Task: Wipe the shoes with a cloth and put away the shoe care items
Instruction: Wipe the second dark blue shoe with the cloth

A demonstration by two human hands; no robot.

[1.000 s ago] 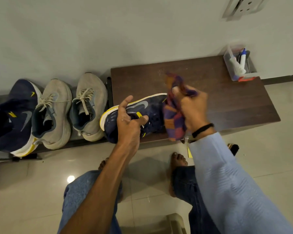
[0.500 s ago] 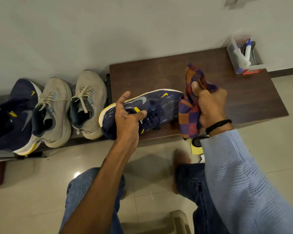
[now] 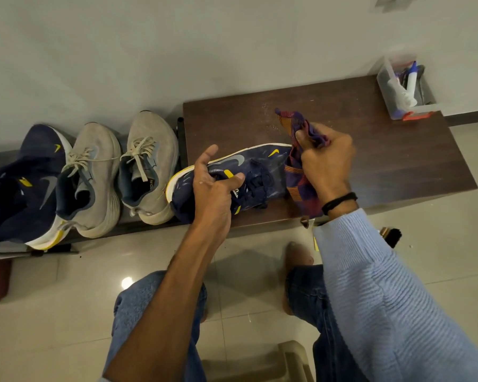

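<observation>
Closest in, two knees in blue jeans (image 3: 155,307) and a bare foot (image 3: 297,257) rest on the tiled floor (image 3: 66,299). A dark brush (image 3: 391,237) lies on the floor just beside the pale blue sleeve (image 3: 384,299) of the right arm. The left forearm is bare.

Further out, the left hand (image 3: 215,188) grips the navy shoe (image 3: 262,172) at its collar. Its thumb is hooked over the opening and its fingers (image 3: 208,154) are curled round the far side. The shoe lies on its side at the near left edge of the dark wooden desk (image 3: 392,161), toe pointing right. The right hand (image 3: 327,161), with a black wristband (image 3: 340,202), has its fingers (image 3: 301,137) clamped on a bunched purple and orange checked cloth (image 3: 298,186). The cloth touches the toe of the shoe and hangs down to the desk edge.

Left of the desk, a low rack (image 3: 9,248) carries two grey shoes (image 3: 152,150) and a second navy shoe (image 3: 28,188), side by side.

At the far right corner of the desk, by the wall (image 3: 177,51), a clear box (image 3: 389,89) holds a white bottle (image 3: 400,96) and other items too small to tell
</observation>
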